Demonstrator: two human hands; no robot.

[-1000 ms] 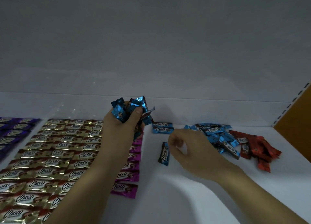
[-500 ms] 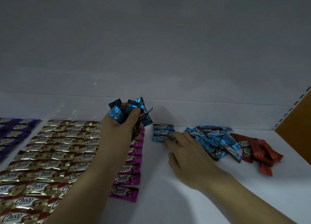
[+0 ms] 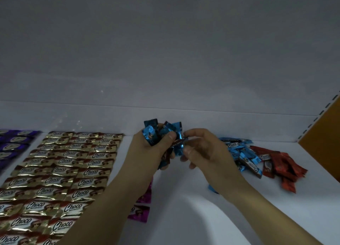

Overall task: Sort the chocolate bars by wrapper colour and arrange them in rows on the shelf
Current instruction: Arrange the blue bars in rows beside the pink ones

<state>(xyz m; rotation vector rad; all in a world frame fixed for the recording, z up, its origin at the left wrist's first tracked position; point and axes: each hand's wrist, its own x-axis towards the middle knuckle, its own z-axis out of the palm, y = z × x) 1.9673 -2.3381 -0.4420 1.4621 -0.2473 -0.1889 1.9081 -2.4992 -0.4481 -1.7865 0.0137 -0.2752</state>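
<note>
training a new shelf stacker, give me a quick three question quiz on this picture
1. True or false: the left hand grips a bunch of shiny blue foil-wrapped chocolate bars while the right hand pinches one.
2. Which colour is the loose pile furthest right on the white shelf: A gold, B red, C purple?
3. Fill in: the gold foil-wrapped bars lie in neat ___.
Key: 1 true; 2 B, the red foil-wrapped bars; 3 rows.
</note>
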